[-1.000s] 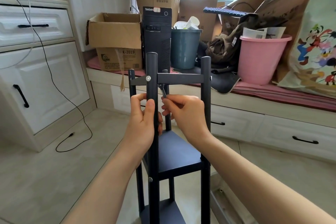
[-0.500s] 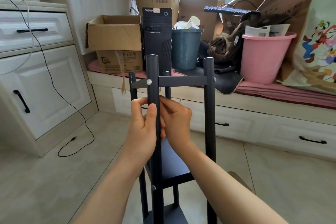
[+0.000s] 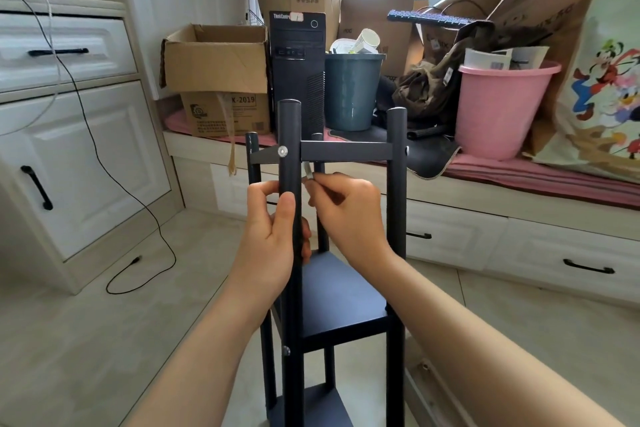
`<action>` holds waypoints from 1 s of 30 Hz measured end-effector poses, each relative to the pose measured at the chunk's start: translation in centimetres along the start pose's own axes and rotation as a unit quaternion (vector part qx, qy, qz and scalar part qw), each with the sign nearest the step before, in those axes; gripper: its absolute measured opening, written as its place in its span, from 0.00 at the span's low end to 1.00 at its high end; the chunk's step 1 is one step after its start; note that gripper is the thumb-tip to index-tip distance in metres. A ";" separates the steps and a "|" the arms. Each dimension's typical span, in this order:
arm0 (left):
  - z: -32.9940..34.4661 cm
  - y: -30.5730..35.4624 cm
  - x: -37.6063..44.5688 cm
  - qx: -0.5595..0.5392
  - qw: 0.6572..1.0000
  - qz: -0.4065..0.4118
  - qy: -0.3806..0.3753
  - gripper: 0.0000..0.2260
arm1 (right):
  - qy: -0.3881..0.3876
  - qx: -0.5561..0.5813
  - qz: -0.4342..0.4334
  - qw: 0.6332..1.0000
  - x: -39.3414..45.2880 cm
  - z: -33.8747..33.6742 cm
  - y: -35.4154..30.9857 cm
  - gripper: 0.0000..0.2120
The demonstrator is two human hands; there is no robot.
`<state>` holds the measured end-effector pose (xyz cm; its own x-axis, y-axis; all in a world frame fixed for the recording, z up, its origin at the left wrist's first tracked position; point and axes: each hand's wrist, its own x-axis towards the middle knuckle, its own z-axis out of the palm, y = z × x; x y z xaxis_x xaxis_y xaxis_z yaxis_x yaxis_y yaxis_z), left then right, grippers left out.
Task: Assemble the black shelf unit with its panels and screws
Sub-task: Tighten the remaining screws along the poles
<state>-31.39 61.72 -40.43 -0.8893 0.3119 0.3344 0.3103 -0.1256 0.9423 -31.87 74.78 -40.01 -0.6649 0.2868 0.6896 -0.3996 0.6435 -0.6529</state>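
The black shelf unit [image 3: 346,288] stands upright on the floor right in front of me, with round posts, a top panel seen edge-on and lower shelves. A silver screw head [image 3: 283,151] shows on the near left post [image 3: 290,135] at the level of the top panel [image 3: 346,151]. My left hand [image 3: 270,239] grips that post just below the panel. My right hand [image 3: 349,215] pinches a small metal tool [image 3: 307,173], likely a hex key, just under the top panel behind the post.
A window bench behind the shelf carries cardboard boxes [image 3: 214,80], a black computer tower [image 3: 298,69], a dark bin [image 3: 353,90], a pink bucket [image 3: 502,107] and a cartoon bag [image 3: 602,87]. White cabinets [image 3: 69,149] stand left, with a black cable [image 3: 138,263] on the tiled floor.
My right hand has drawn back to the right from behind the post, so the metal tool shows again under the top panel. My left hand keeps its grip on the post.
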 end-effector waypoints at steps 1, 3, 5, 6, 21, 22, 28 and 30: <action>0.0 0.0 0.0 -0.001 1.000 -0.001 0.000 0.04 | -0.012 -0.006 0.000 1.000 0.0 -0.4 -0.2 0.10; -0.2 -0.1 -0.1 -0.004 1.000 -0.005 -0.001 0.04 | -0.027 -0.010 0.008 1.000 -0.2 -1.4 -0.5 0.09; -0.4 -0.2 -0.2 -0.004 1.000 -0.007 -0.002 0.03 | -0.034 -0.006 0.020 0.999 -0.3 -2.3 -0.7 0.07; -0.5 -0.2 -0.2 -0.003 1.000 -0.007 -0.003 0.03 | -0.036 -0.009 0.020 0.999 -0.3 -2.7 -0.8 0.07; -1.1 -0.4 -0.1 0.004 1.000 0.001 -0.002 0.08 | -0.072 -0.050 0.033 0.996 0.7 -2.8 -2.0 0.09; -1.0 -0.4 -0.2 0.006 1.000 0.003 0.000 0.08 | -0.067 -0.044 0.036 0.996 0.7 -2.6 -2.0 0.08; -0.9 -0.4 -0.1 0.012 1.000 0.005 0.007 0.03 | -0.027 -0.005 0.038 0.999 0.0 -1.0 -1.2 0.06; -0.9 -0.3 -0.2 0.015 1.000 0.005 0.004 0.03 | -0.005 -0.017 0.008 1.000 -0.4 -0.3 -0.8 0.06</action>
<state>-31.62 60.82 -40.84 -0.8889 0.3023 0.3441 0.3291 -0.1010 0.9389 -31.06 74.34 -39.64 -0.6769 0.2901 0.6765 -0.3677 0.6630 -0.6521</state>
